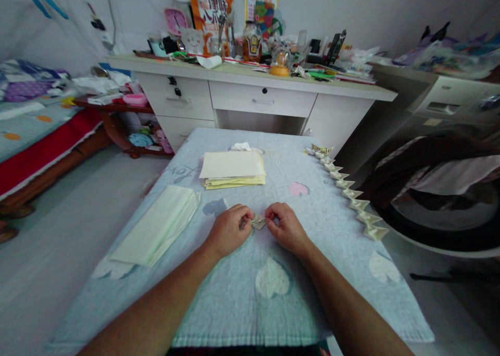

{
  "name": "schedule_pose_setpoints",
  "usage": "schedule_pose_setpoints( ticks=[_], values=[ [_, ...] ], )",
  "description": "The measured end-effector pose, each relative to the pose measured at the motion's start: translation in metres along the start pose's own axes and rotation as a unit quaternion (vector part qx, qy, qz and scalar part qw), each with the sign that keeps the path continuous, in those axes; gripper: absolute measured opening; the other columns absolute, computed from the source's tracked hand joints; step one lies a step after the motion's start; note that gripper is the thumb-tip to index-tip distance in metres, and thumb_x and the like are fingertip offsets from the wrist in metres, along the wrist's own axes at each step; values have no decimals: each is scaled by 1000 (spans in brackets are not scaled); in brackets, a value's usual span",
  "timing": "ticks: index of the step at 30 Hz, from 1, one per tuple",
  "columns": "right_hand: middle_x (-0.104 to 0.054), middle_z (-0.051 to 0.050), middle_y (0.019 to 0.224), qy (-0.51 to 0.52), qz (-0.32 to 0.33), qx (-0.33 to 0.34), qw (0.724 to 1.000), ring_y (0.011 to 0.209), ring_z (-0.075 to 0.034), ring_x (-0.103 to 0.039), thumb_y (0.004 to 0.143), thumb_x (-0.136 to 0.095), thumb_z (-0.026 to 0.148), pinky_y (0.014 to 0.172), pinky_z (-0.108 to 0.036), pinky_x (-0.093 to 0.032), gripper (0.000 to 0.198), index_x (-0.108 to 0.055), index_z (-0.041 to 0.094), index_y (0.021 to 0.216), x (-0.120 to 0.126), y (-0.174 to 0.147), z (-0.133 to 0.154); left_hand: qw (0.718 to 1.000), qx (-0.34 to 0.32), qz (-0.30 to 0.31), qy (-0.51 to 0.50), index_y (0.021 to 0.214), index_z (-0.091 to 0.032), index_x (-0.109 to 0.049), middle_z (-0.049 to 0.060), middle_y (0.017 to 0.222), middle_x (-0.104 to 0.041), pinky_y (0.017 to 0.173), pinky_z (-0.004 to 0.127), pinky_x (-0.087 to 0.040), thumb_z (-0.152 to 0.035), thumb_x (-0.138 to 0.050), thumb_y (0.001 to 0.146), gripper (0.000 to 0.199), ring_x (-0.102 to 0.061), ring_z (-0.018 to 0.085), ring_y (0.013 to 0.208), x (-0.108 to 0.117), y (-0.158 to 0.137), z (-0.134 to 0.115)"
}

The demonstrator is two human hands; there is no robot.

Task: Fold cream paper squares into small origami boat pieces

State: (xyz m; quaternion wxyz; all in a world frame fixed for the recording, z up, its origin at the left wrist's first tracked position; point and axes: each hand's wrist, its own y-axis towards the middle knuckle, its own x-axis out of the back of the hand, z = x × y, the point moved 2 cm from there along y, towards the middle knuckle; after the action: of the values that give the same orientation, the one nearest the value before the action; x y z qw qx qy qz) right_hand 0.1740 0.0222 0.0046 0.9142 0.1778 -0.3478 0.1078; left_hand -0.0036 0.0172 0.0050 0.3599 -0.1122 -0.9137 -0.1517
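Note:
Both hands meet over the middle of the cloth-covered table [230, 299]. Between them is a small folded piece of pale paper [258, 221], its point facing down toward me. My left hand [230, 230] pinches its left end, and my right hand [288, 228] pinches the right end. The fingertips cover both ends of the paper. Along the table's right side runs a row of folded paper boats [353, 194], with a patterned one [322, 149] at the far end. Beyond my hands lies a stack of cream and yellow paper sheets [233, 166].
Pale green folded sheets [158, 225] lie at the table's left. A crumpled white tissue [240, 147] sits behind the paper stack. A white desk [261, 93] crowded with jars and bags stands beyond the table. An open front-loading washing machine [449, 189] is at the right, a bed [47, 137] at the left.

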Motion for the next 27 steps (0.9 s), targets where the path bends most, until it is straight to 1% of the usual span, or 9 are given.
schedule_pose_setpoints(
  ticks=[3,5,8,12,15,17,22,25,27],
  values=[
    [-57,-1,76,9,-7,-1,1000,77,-17,-48,72,-53,9,75,-29,-34,11,-55,19,76,1,-1,-1,1000,-11,9,-6,85,-18,-60,0,84,-57,65,24,-41,-4,-48,70,24,-53,12,68,0,0,0],
    [-56,-1,76,12,-5,-5,1000,78,-17,-48,71,-52,10,74,-30,-34,11,-54,19,76,2,-1,-2,999,-31,18,-14,86,-18,-60,1,88,-56,68,25,-42,-2,-46,70,27,-55,13,73,1,0,-1],
    [-56,-1,75,13,5,-13,1000,77,-18,-48,71,-51,10,74,-30,-33,10,-53,19,75,2,0,-4,998,-54,28,-23,89,-18,-62,2,90,-56,75,26,-43,-2,-43,72,30,-56,15,83,1,0,-1],
    [-54,-1,74,19,8,-12,1000,76,-17,-48,70,-50,10,73,-29,-33,10,-52,19,74,2,0,-6,998,-53,31,-25,88,-18,-64,3,91,-58,80,28,-44,-3,-41,77,29,-58,16,87,0,0,-1],
    [-54,0,74,23,6,-10,1000,75,-17,-47,70,-49,8,73,-29,-33,12,-52,19,74,2,0,-7,999,-46,27,-9,87,-18,-65,3,90,-60,79,27,-45,-3,-43,77,28,-59,16,86,-1,0,0],
    [-54,0,75,25,6,-4,1000,76,-16,-47,71,-47,6,73,-29,-33,16,-53,19,78,2,0,-8,999,-46,24,6,87,-18,-65,3,89,-62,79,27,-45,-3,-44,77,27,-59,16,86,-2,-1,1],
    [-57,-2,82,5,19,25,999,82,-17,-48,84,-42,7,79,-31,-32,23,-60,21,86,-1,0,-12,996,-67,28,41,97,-20,-67,3,92,-64,81,27,-46,-4,-45,79,32,-61,16,88,-2,-3,3],
    [-58,-2,83,-9,23,23,999,83,-17,-48,85,-43,7,79,-31,-32,24,-62,21,87,-2,0,-13,995,-74,35,52,100,-21,-66,3,94,-65,78,26,-46,-10,-52,81,27,-61,16,88,-1,-4,2],
    [-58,-3,83,-14,20,17,1000,83,-17,-48,84,-44,6,79,-31,-32,23,-62,21,87,-2,0,-11,995,-76,37,52,98,-22,-66,2,94,-65,76,26,-46,-14,-56,82,20,-61,16,87,-1,-3,3]
  ],
)
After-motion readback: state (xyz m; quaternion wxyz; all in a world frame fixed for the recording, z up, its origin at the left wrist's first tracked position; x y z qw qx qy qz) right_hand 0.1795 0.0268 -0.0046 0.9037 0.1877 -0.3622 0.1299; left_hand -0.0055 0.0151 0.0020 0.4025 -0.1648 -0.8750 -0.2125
